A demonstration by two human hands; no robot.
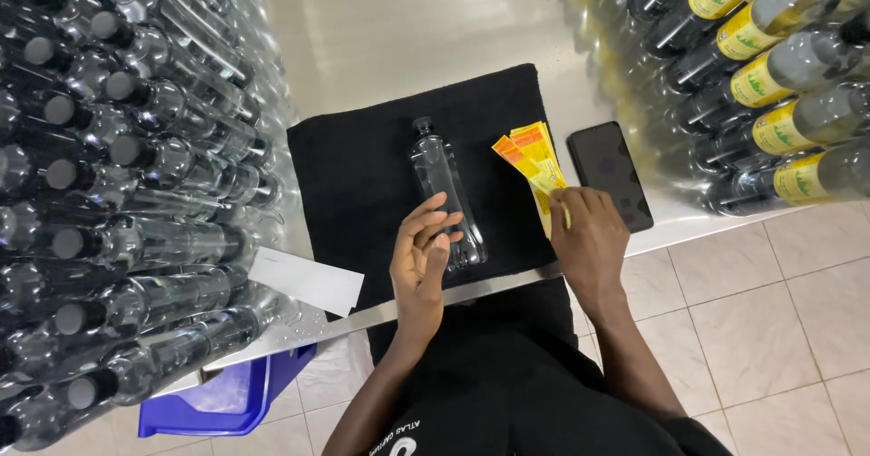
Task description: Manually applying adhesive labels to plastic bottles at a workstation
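Pinching yellow labels (pixel 535 161) in my right hand (pixel 589 238), I keep my left hand (pixel 421 257) open, its fingers against a clear bottle (pixel 444 198) lying on black cloth (pixel 362 166). A phone (pixel 609 175) sits just right of the labels.

Your right hand (pixel 589 234) hides the yellow labels' (pixel 535 159) lower ends, and the picture's edges cut off both bottle stacks (pixel 118 193) flanking the desk (pixel 399 30).

Black cloth (pixel 362 175) on shiny steel tabletop (pixel 390 30). Clear bottle (pixel 441 198), black cap. Yellow-and-orange labels (pixel 533 159). Black phone (pixel 609 175). White paper slip (pixel 306 280). Blue bin (pixel 217 402). Clear stacked bottles (pixel 109 166), grey caps; yellow labelled bottles (pixel 779 84). Beige floor tiles (pixel 770 329).
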